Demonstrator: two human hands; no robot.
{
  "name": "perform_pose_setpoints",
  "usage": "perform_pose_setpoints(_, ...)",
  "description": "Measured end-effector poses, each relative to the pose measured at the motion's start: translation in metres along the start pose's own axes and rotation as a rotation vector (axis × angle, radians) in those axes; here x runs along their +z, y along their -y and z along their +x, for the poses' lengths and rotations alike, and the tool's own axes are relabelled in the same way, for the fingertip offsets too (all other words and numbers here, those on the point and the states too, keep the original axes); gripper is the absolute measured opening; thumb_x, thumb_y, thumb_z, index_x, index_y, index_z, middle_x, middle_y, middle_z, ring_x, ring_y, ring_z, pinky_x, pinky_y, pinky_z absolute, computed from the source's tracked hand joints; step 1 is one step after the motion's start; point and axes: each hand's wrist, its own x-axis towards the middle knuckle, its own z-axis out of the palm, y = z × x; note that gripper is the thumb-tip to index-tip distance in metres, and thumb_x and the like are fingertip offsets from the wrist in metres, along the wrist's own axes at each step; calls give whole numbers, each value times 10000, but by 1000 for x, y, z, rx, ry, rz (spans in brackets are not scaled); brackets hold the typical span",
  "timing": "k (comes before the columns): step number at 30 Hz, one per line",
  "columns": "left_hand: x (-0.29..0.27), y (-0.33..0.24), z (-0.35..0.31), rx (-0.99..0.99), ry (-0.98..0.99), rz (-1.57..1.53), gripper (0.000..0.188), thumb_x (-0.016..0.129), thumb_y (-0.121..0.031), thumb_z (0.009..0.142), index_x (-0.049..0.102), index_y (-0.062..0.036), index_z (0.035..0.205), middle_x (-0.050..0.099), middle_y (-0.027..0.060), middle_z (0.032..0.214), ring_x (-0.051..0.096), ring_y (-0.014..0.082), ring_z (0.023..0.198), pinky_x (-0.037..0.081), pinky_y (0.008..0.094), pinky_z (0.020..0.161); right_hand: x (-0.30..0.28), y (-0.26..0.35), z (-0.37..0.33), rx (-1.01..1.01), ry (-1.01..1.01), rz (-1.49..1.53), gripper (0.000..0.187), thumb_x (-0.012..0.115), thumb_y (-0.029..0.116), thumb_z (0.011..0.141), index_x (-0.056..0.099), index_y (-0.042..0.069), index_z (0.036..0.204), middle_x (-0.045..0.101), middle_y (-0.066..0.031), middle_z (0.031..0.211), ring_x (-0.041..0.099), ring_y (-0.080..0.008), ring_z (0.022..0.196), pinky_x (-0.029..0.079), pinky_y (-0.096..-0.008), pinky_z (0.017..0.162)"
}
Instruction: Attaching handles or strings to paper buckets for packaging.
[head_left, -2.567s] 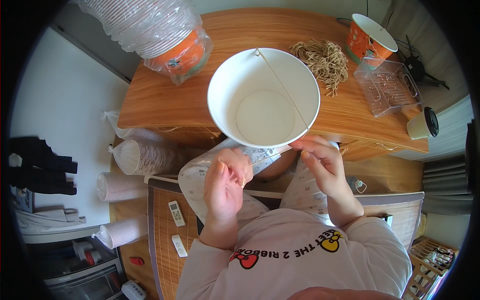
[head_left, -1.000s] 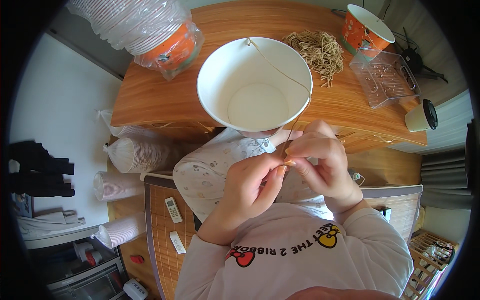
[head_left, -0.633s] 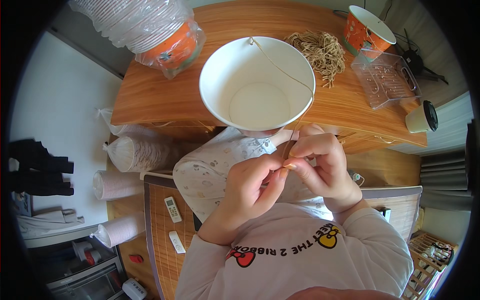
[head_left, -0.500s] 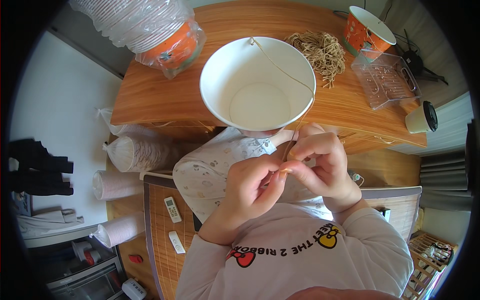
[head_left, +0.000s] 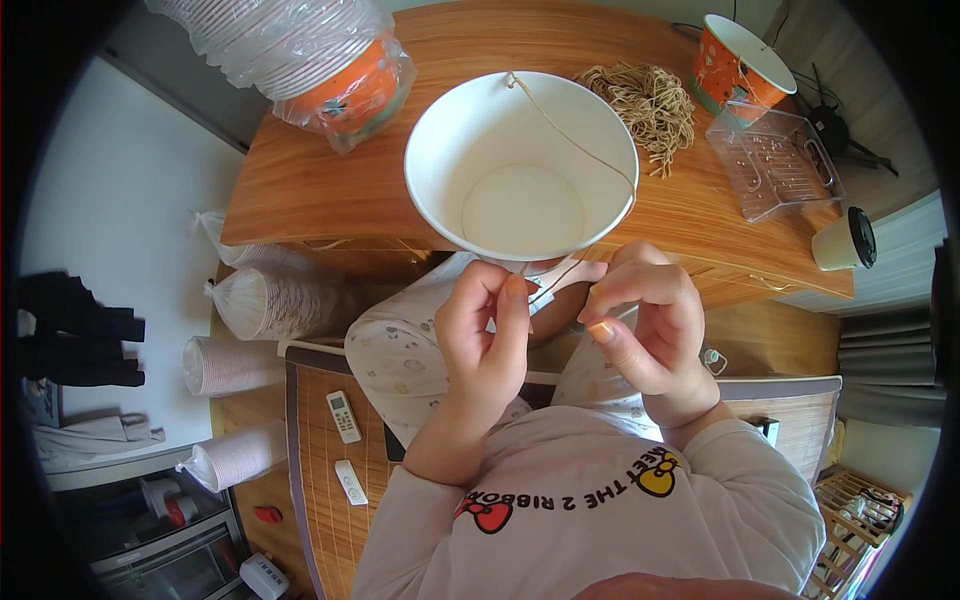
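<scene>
A large white-lined paper bucket [head_left: 470, 120] stands at the table's near edge, its mouth tilted toward me. A thin tan cord [head_left: 572, 137] comes through a hole at its far rim, crosses the mouth and hangs over the near right rim. My left hand [head_left: 480, 330], just below the bucket, pinches the cord's loose end between thumb and forefinger. To its right, my right hand [head_left: 655, 325] has curled fingers, with a gap between thumb and forefinger and nothing visible in them.
On the table are a bundle of tan cords [head_left: 640, 110], an orange bucket [head_left: 740, 65], a clear plastic tray [head_left: 770, 165], a lidded cup [head_left: 840, 240] and bagged stacked buckets [head_left: 345, 95]. Wrapped bucket stacks [head_left: 270, 305] stand at left. Two remotes [head_left: 343, 417] lie on the mat.
My hands were together at the cord; now they are apart. The left has moved left and up with the cord, and the right has let go, its thumb and forefinger spread.
</scene>
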Motion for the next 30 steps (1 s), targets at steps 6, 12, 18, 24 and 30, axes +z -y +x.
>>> perform_pose_setpoints(6, 1, 5, 0, 3, -14, 46, 150, 566, -40, 975, 537, -15, 831, 513, -35, 660, 397, 5, 575, 313, 189, 512, -2, 5, 2, 29, -19, -22, 209, 717, 64, 866, 602, 25, 1036, 621, -90, 876, 562, -151, 679, 444, -261, 549)
perform_pose_setpoints(12, 11, -2, 1, -1, -17, 66, 147, 495, -78, 1019, 550, -29, 891, 525, -40, 723, 420, 7, 603, 324, 174, 544, -1, 8, 13, -88, -36, -257, 256, 725, 24, 777, 634, 63, 1013, 657, -76, 971, 579, -235, 832, 433, -332, 741)
perform_pose_setpoints(18, 9, 1, 3, 31, -30, 46, 49, 563, 8, 968, 604, 22, 944, 606, -15, 730, 476, 9, 621, 392, 178, 546, 5, 10, 38, -229, 43, -675, 484, 701, 68, 659, 664, 115, 1139, 660, 4, 1016, 577, -202, 893, 397, -328, 769)
perform_pose_setpoints(24, 13, -2, 4, 70, -40, 88, 42, 576, 8, 965, 589, 22, 927, 590, -7, 726, 494, 17, 633, 416, 180, 568, 12, 23, 47, -69, 194, -633, 516, 660, 22, 709, 628, 97, 1218, 660, -6, 876, 615, -181, 776, 386, -330, 760)
perform_pose_setpoints(30, 11, -2, 5, 54, -68, 108, 35, 609, 10, 949, 582, 18, 928, 604, -1, 736, 512, 15, 641, 419, 182, 566, 12, 20, 47, 38, 265, -491, 530, 617, -52, 717, 610, 59, 1235, 675, -51, 913, 638, -228, 772, 430, -348, 809)
